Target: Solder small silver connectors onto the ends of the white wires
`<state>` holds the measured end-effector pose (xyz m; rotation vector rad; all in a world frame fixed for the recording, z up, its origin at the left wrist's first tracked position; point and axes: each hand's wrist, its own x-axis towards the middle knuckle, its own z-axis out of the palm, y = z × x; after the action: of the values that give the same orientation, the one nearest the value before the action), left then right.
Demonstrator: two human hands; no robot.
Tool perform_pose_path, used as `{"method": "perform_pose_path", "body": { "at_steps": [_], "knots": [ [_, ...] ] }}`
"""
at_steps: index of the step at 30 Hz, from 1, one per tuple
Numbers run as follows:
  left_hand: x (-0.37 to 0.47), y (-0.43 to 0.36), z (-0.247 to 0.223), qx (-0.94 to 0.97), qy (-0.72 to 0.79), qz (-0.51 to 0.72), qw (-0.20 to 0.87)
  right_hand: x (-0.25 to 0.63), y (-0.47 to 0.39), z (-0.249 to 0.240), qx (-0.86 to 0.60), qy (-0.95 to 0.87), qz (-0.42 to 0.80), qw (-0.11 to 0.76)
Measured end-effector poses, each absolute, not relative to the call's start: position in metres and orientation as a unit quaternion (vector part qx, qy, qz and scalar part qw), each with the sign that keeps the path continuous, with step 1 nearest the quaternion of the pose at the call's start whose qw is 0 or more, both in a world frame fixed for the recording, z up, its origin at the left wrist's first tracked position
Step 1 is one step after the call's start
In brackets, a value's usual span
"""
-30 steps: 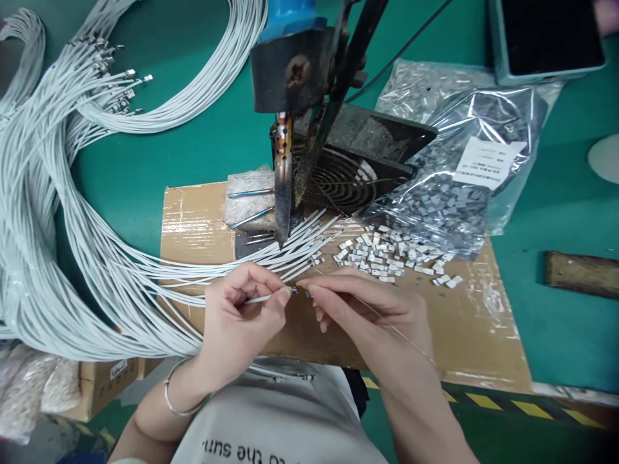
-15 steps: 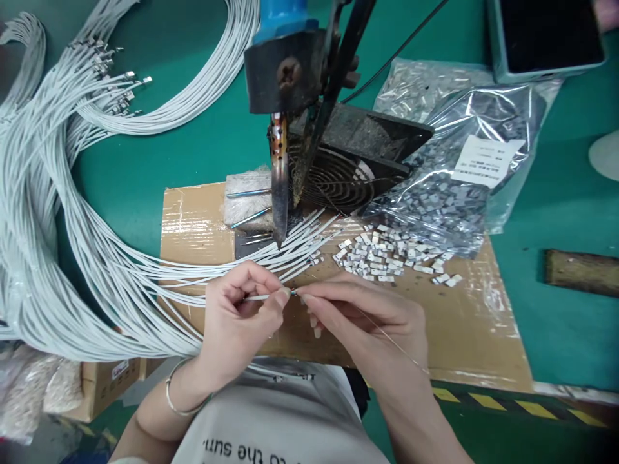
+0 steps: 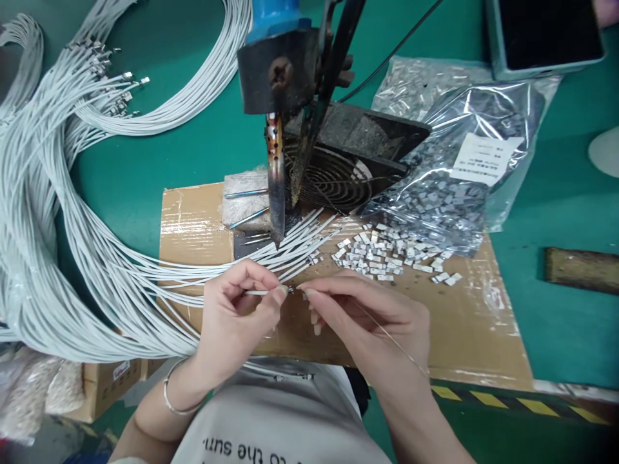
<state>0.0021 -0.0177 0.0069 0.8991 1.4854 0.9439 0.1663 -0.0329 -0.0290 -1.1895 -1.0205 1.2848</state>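
Note:
My left hand (image 3: 236, 328) is closed, with a white cable (image 3: 256, 293) pinched between thumb and forefinger. The cable's stripped end points right, just past the fingertips. Across a small gap, my right hand (image 3: 374, 322) pinches a thin solder wire (image 3: 389, 335), which trails back over the palm towards the wrist. Small pale pieces show by its curled fingers, too unclear to name. Above both hands a soldering iron (image 3: 276, 187) hangs in a stand, tip down. White cable ends (image 3: 300, 248) lie fanned beneath that tip. To their right, small metal connectors (image 3: 382, 251) are heaped.
Cardboard (image 3: 464, 341) covers part of the green table. Thick white cable bundles (image 3: 72, 270) fill the left. Behind the connectors lie a black fan-like grille (image 3: 333, 177) and a clear bag of parts (image 3: 449, 187). A phone (image 3: 546, 38) and a brown block (image 3: 580, 274) are on the right.
My right hand has drawn slightly right, so a gap now separates its fingertips from the cable end. The left hand keeps its pinch. The view has shifted a little.

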Motion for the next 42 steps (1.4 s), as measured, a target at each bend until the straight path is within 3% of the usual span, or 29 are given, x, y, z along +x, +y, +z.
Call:
{"method": "perform_pose_path", "body": {
  "at_steps": [6, 42],
  "knots": [
    [-0.003, -0.017, 0.008, 0.417, 0.612, 0.394, 0.544, 0.164, -0.032, -0.027, -0.518, -0.35, 0.584, 0.517],
    [0.001, -0.018, 0.006, 0.442, 0.596, 0.409, 0.53, 0.163, -0.026, -0.029, -0.497, -0.434, 0.547, 0.516]
  ]
}}
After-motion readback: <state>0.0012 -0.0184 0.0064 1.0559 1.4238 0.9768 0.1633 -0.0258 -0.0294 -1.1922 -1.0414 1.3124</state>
